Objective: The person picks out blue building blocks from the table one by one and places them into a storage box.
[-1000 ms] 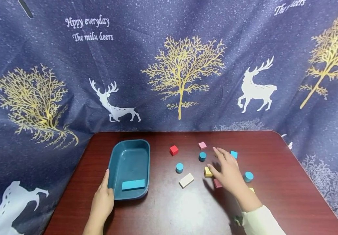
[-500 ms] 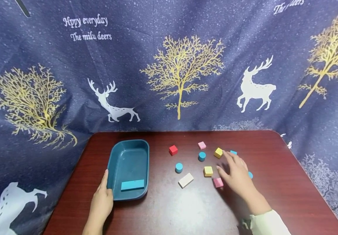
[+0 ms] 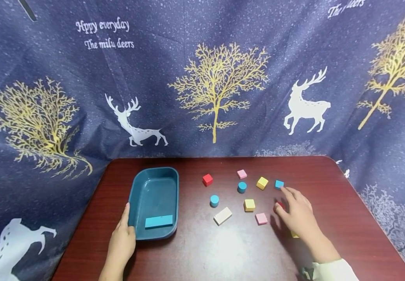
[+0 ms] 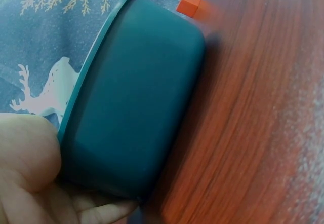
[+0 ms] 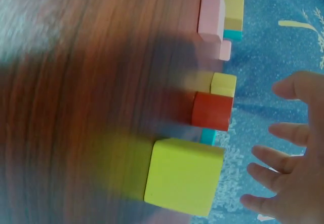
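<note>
My left hand [image 3: 122,242] grips the near left side of a dark teal tray [image 3: 176,187]. In the left wrist view the thumb is at the tray's rim and the fingers [image 4: 109,213] curl beneath its end. A flat light-blue block [image 3: 158,221] lies inside. My right hand [image 3: 298,212] hovers above the right part of the table with nothing in it, fingers spread. Below it are a red block [image 5: 212,111], partly hidden in the head view, and a yellow block [image 5: 185,176]. A small blue block [image 3: 279,184] lies just beyond its fingertips.
Scattered between tray and right hand lie a red cube [image 3: 207,180], pink blocks [image 3: 261,218], yellow cubes [image 3: 249,205], blue cylinders [image 3: 214,201] and a white block [image 3: 222,216]. The brown table [image 3: 195,253] ends at a deer-patterned cloth [image 3: 188,117].
My right hand has moved to the right, away from the yellow cubes and pink block, uncovering them. The left hand and the tray have stayed in place.
</note>
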